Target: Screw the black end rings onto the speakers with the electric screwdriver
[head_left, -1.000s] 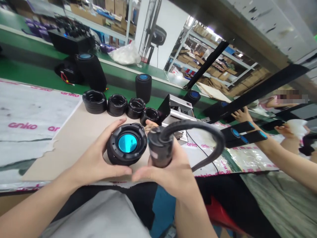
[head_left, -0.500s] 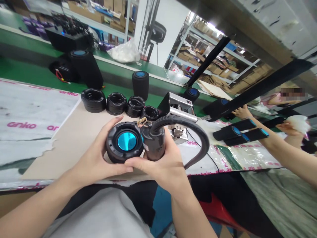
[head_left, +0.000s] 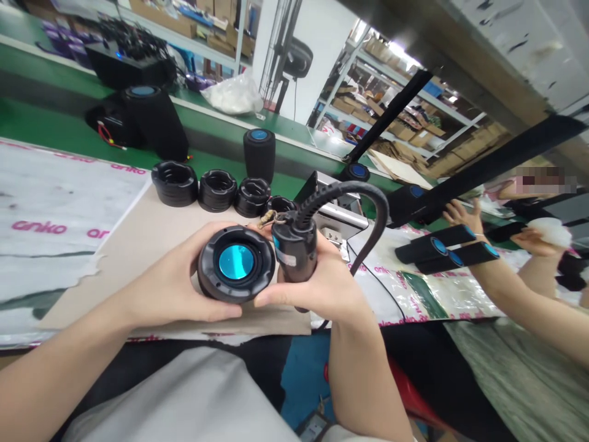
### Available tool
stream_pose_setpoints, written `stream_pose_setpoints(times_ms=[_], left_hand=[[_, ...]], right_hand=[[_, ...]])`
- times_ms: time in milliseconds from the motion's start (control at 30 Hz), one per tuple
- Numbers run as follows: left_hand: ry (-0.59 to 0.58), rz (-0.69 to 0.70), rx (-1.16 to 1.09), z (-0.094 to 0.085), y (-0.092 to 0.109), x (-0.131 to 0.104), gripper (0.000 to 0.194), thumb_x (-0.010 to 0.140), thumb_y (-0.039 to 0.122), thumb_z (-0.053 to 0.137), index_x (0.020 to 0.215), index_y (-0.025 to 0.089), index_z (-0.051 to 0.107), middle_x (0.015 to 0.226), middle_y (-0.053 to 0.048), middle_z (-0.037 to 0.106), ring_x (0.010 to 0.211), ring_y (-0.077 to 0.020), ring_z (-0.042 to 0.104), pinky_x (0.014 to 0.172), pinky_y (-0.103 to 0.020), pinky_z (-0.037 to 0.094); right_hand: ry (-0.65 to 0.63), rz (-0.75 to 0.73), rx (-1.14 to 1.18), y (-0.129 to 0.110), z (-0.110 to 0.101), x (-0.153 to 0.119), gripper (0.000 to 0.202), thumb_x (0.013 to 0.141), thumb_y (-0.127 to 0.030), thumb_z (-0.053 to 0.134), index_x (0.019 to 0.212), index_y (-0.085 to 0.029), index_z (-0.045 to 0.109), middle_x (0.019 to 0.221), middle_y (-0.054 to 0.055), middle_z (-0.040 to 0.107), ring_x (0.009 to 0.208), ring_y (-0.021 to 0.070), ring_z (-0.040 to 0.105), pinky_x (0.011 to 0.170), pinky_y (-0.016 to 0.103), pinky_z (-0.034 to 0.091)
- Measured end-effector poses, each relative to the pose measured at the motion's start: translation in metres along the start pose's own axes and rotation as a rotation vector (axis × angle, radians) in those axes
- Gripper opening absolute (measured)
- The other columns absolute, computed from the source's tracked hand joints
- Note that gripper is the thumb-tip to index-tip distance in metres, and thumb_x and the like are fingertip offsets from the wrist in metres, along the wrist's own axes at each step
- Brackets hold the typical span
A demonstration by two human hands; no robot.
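My left hand (head_left: 184, 288) is wrapped round the left side of a black cylindrical speaker (head_left: 209, 270), whose end with a shiny blue disc faces up towards me. In my right hand (head_left: 334, 285) is a black corded electric screwdriver (head_left: 297, 255), held upright just right of the speaker; its bit is hidden. The right thumb reaches to the speaker's lower right edge. From the screwdriver's top a thick black cable loops over to the right. Several black ring-shaped parts (head_left: 217, 191) stand in a row behind the speaker.
A beige cardboard sheet (head_left: 124, 245) covers the bench below my hands. Behind the screwdriver sits a metal-cased device (head_left: 343, 212). Finished-looking black speakers (head_left: 260, 156) stand on the green surface, and others lie to the right (head_left: 427, 252), near a co-worker's outstretched hand (head_left: 464, 215).
My right hand has shifted right with the screwdriver, so a little more of the speaker's right rim shows. The co-worker's hand has moved slightly right, its fingers spread.
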State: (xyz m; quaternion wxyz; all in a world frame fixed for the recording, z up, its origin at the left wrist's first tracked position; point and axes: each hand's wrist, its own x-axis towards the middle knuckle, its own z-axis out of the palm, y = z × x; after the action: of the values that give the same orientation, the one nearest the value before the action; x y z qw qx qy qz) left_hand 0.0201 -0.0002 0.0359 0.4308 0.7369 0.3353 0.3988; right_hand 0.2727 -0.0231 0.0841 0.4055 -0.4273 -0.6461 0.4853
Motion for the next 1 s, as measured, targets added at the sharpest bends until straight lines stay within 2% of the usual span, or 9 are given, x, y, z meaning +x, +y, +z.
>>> stream_pose_setpoints(times_ms=[167, 300, 433, 567, 633, 733, 800, 900, 1000], left_hand=[[-0.003, 0.110, 0.027, 0.001, -0.008, 0.001, 0.089, 0.078, 0.042, 0.099, 0.155, 0.037, 0.054, 0.152, -0.005, 0.070, 0.137, -0.0329, 0.075, 0.112, -0.049, 0.067], [0.045, 0.082, 0.032, 0.004, -0.016, -0.003, 0.096, 0.077, 0.041, 0.100, 0.159, 0.040, 0.049, 0.157, -0.005, 0.064, 0.145, -0.0332, 0.069, 0.120, -0.053, 0.061], [0.053, 0.042, 0.045, 0.005, -0.020, -0.006, 0.104, 0.075, 0.042, 0.100, 0.163, 0.042, 0.045, 0.162, -0.006, 0.060, 0.149, -0.0340, 0.066, 0.121, -0.054, 0.059], [0.079, 0.016, 0.059, 0.006, -0.020, -0.008, 0.109, 0.072, 0.043, 0.102, 0.165, 0.039, 0.044, 0.167, -0.008, 0.055, 0.152, -0.0357, 0.062, 0.121, -0.053, 0.059], [0.075, 0.009, 0.042, 0.007, -0.019, -0.007, 0.107, 0.073, 0.045, 0.102, 0.164, 0.039, 0.045, 0.165, -0.008, 0.057, 0.150, -0.0352, 0.065, 0.119, -0.052, 0.061], [0.065, 0.029, 0.028, 0.007, -0.018, -0.006, 0.103, 0.076, 0.048, 0.100, 0.163, 0.040, 0.046, 0.160, -0.009, 0.061, 0.146, -0.0355, 0.067, 0.119, -0.056, 0.060], [0.050, 0.040, 0.021, 0.006, -0.018, -0.006, 0.104, 0.077, 0.048, 0.100, 0.164, 0.041, 0.045, 0.160, -0.009, 0.061, 0.145, -0.0358, 0.067, 0.119, -0.058, 0.060], [0.042, 0.057, 0.008, 0.006, -0.018, -0.005, 0.104, 0.077, 0.047, 0.100, 0.164, 0.041, 0.044, 0.160, -0.009, 0.061, 0.145, -0.0351, 0.068, 0.119, -0.058, 0.060], [0.052, 0.070, 0.027, 0.006, -0.019, -0.005, 0.104, 0.077, 0.048, 0.100, 0.164, 0.042, 0.044, 0.162, -0.008, 0.059, 0.149, -0.0349, 0.065, 0.122, -0.059, 0.057]], right_hand=[[-0.068, -0.028, -0.045, 0.002, -0.003, 0.006, 0.085, 0.064, -0.027, 0.110, 0.140, -0.035, 0.072, 0.142, -0.002, 0.074, 0.139, 0.0262, 0.068, 0.123, 0.040, 0.058], [-0.133, 0.005, -0.129, -0.002, -0.009, 0.011, 0.087, 0.069, -0.035, 0.107, 0.145, -0.031, 0.066, 0.144, 0.002, 0.073, 0.140, 0.0288, 0.069, 0.122, 0.043, 0.060], [-0.165, -0.015, -0.130, -0.005, -0.013, 0.014, 0.088, 0.071, -0.033, 0.106, 0.149, -0.033, 0.064, 0.148, 0.001, 0.071, 0.142, 0.0274, 0.068, 0.124, 0.042, 0.060], [-0.055, -0.113, -0.058, -0.001, -0.004, 0.009, 0.092, 0.063, -0.027, 0.110, 0.145, -0.033, 0.069, 0.146, -0.001, 0.073, 0.142, 0.0253, 0.069, 0.122, 0.036, 0.061], [0.015, -0.108, -0.032, 0.003, 0.004, 0.005, 0.094, 0.060, -0.029, 0.112, 0.144, -0.033, 0.070, 0.142, 0.000, 0.075, 0.137, 0.0274, 0.072, 0.121, 0.040, 0.063], [0.080, -0.073, -0.109, 0.007, 0.013, -0.001, 0.095, 0.057, -0.033, 0.113, 0.142, -0.035, 0.071, 0.139, 0.001, 0.077, 0.137, 0.0310, 0.072, 0.125, 0.048, 0.061], [0.122, -0.074, -0.128, 0.007, 0.015, -0.003, 0.091, 0.058, -0.031, 0.113, 0.139, -0.035, 0.072, 0.135, 0.000, 0.078, 0.134, 0.0298, 0.073, 0.121, 0.046, 0.063], [0.123, -0.101, -0.065, 0.006, 0.013, -0.003, 0.088, 0.060, -0.025, 0.111, 0.138, -0.037, 0.071, 0.136, -0.003, 0.078, 0.129, 0.0251, 0.076, 0.110, 0.037, 0.067], [0.074, -0.068, -0.066, 0.003, 0.011, -0.001, 0.088, 0.061, -0.025, 0.111, 0.138, -0.037, 0.071, 0.133, -0.005, 0.079, 0.129, 0.0245, 0.076, 0.112, 0.037, 0.066]])
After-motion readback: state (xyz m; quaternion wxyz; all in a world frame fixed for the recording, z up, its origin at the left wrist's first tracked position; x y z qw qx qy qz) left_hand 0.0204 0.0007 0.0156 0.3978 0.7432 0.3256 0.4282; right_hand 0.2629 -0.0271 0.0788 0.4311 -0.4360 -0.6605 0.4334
